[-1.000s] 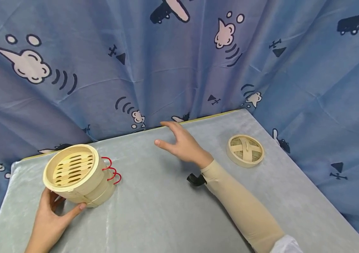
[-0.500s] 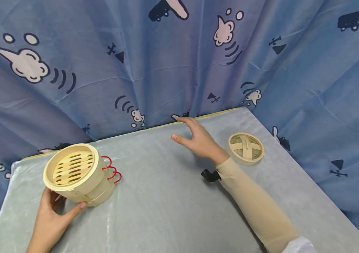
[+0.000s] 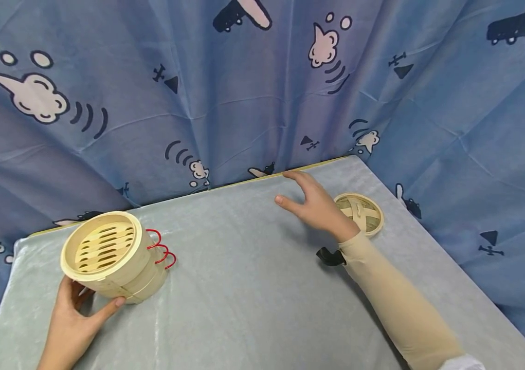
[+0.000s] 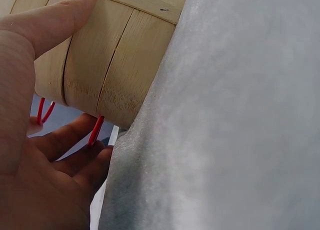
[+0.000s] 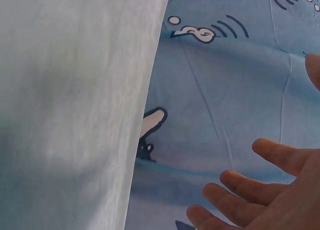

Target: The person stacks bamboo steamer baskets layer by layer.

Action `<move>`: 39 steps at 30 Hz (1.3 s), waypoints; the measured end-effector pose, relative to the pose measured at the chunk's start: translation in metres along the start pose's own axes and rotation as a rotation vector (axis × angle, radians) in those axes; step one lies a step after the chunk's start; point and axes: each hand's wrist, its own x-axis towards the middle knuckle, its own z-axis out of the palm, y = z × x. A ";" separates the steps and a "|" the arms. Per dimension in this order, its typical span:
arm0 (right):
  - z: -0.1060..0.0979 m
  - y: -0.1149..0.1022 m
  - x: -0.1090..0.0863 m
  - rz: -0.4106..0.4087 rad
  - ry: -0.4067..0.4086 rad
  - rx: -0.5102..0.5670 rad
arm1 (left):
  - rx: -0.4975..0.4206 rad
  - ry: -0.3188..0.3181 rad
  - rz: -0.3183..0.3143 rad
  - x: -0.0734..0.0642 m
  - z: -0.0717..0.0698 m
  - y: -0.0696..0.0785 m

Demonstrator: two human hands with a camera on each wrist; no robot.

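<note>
At the left of the table stands a stack of round bamboo steamer baskets (image 3: 138, 272), its top slatted and uncovered. Thin red loops (image 3: 164, 252) stick out from its right side. My left hand (image 3: 71, 321) grips the stack from the near left. In the left wrist view the thumb (image 4: 60, 20) lies along the wooden wall, while the other fingers reach round the far side, by a red loop (image 4: 96, 130). My right hand (image 3: 320, 205) is in the air over the table's right half with nothing in it, fingers spread. It partly covers the round bamboo lid (image 3: 372, 218) in the head view.
A pale cloth covers the table (image 3: 225, 298). Behind it and along the right hangs a blue patterned curtain (image 3: 243, 123), close to the table's back edge. A black strap end (image 3: 330, 257) juts from my right sleeve at the wrist.
My right hand has moved right across the table, away from the steamer stack, and now overlaps the lid in the head view. The left hand and the stack have stayed put.
</note>
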 end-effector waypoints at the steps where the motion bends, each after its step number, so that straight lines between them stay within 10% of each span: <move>1: -0.001 0.002 -0.001 0.000 0.003 -0.005 | -0.002 0.000 0.000 0.000 0.000 0.000; 39: -0.043 0.069 -0.054 0.177 -0.007 -0.127 | -0.048 0.000 0.035 0.001 -0.001 0.001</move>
